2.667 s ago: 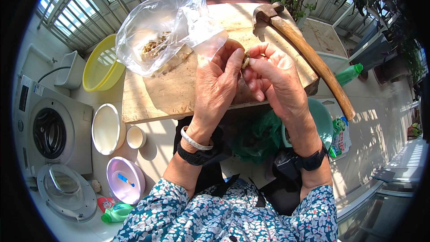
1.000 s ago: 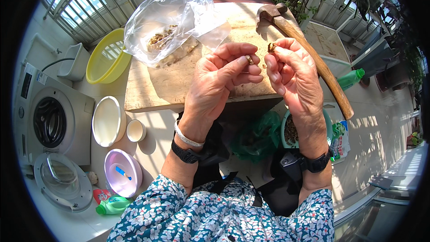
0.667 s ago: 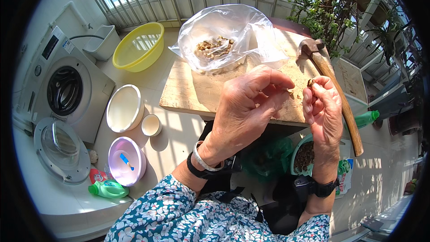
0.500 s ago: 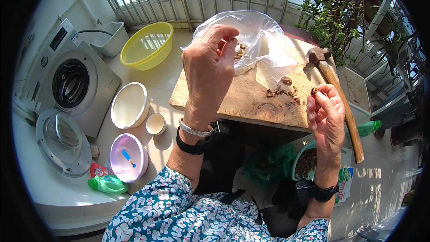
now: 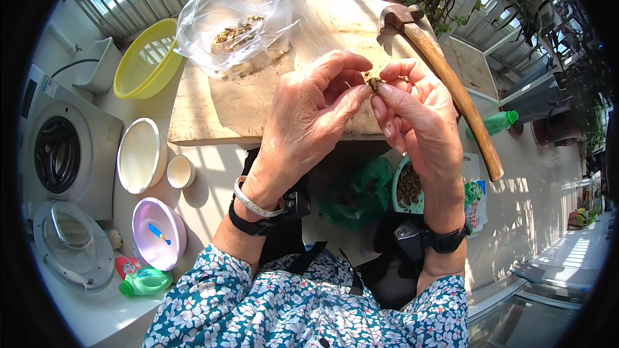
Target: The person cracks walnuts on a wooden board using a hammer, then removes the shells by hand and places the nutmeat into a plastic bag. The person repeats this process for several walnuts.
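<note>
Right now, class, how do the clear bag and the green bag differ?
The clear bag is colourless; the green bag is green-tinted. The clear bag lies on the wooden slab, sunlit; the green bag sits lower, mostly shaded. Both look like thin, crumpled plastic.

Fingers (image 5: 401,98) partly hide the small brown piece (image 5: 373,83).

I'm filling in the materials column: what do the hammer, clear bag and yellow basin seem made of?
Hammer handle: probably wood, worn smooth, with streaky brown colouring.
Hammer head: likely metal by its claw; dull, rust-brown.
Clear bag: seemingly thin, glossy plastic film, being see-through and creased.
Yellow basin: smooth, probably plastic from its even colour; exact type unclear.
</note>
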The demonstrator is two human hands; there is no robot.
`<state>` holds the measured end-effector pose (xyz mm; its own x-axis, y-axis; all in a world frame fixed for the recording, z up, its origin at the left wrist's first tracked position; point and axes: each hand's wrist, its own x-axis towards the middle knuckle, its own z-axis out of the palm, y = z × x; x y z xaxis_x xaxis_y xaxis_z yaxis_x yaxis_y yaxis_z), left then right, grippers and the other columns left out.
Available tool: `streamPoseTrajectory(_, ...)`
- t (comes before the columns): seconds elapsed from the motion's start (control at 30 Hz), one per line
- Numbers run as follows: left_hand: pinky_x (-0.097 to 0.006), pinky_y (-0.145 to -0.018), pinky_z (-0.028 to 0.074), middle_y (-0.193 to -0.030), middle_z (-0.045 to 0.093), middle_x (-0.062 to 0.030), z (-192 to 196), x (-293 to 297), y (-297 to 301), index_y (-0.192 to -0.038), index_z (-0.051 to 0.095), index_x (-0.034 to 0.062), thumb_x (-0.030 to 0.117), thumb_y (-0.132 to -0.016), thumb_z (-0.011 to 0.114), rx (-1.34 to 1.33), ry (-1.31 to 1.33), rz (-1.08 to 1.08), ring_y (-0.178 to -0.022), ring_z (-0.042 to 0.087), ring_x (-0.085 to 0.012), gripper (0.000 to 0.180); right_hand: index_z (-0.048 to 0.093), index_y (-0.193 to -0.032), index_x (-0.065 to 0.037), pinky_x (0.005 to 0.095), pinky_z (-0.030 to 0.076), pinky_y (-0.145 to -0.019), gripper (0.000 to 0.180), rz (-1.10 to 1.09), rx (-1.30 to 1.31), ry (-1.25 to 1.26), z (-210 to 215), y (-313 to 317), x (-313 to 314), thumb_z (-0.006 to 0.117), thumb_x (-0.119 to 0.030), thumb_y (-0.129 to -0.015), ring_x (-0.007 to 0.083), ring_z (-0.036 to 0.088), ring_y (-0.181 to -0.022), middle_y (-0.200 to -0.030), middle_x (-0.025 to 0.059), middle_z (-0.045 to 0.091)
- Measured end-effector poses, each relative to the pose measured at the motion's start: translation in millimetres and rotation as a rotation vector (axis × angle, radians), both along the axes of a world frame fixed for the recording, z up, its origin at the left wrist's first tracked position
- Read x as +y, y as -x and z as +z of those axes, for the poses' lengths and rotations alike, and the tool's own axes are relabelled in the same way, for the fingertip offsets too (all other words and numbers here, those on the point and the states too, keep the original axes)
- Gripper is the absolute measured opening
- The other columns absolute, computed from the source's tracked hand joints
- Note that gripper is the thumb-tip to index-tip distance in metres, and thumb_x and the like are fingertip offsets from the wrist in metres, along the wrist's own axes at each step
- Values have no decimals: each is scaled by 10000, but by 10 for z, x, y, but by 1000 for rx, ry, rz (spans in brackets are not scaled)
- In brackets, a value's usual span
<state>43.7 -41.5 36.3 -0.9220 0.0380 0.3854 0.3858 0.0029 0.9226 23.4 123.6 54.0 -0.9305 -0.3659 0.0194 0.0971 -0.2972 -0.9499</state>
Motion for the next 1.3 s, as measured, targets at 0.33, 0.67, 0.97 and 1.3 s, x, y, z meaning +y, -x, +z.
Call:
streamPoseTrajectory(0.33,-193,-629,494,-857,652,-55,-96,-54,25,-1042,623,-33,70,-920,633,-231,-264,-218,-697,598,-78,160,477,-1083,32,184,402,-389,211,68,-79,1,14,-34,32,562,-40,-905,73,546,-500,-748,96,617)
streamPoseTrajectory(0.67,-201,-647,504,-856,651,-35,-157,-46,27,-983,613,-17,12,-895,626,-173,-285,-169,-746,611,-69,94,472,-1126,20,180,383,-389,234,34,-58,-94,-38,-36,-68,526,-8,-899,70,529,-505,-748,78,600)
streamPoseTrajectory(0.97,-363,-691,508,-811,624,-102,-286,-16,146,-834,563,54,-23,-721,631,420,542,320,-780,618,-315,153,581,-1140,-48,225,480,-622,282,-593,664,-885,90,105,456,630,-61,-863,99,562,-717,-915,44,601)
streamPoseTrajectory(1.3,-327,-680,502,-834,644,-89,-317,-40,146,-889,634,36,-30,-710,674,357,562,211,-756,628,-261,195,531,-1295,-53,322,497,-735,509,-384,498,-1371,-8,97,1154,677,-85,-808,212,600,-727,-928,182,646)
